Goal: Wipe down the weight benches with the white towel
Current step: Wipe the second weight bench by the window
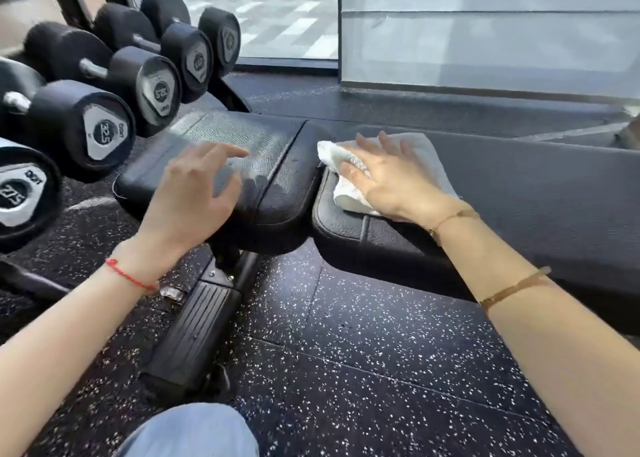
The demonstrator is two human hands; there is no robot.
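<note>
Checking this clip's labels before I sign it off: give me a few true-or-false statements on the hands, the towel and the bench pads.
1. The right hand presses the white towel flat on a bench pad. True.
2. The left hand grips a dumbbell. False: it rests open on the other bench pad, holding nothing.
3. The towel lies on the floor. False: it lies on the right-hand pad, at the end by the gap between the pads.
4. Dumbbells sit on a rack to the left of the bench. True.
5. The left wrist bears a red string bracelet. True.
</note>
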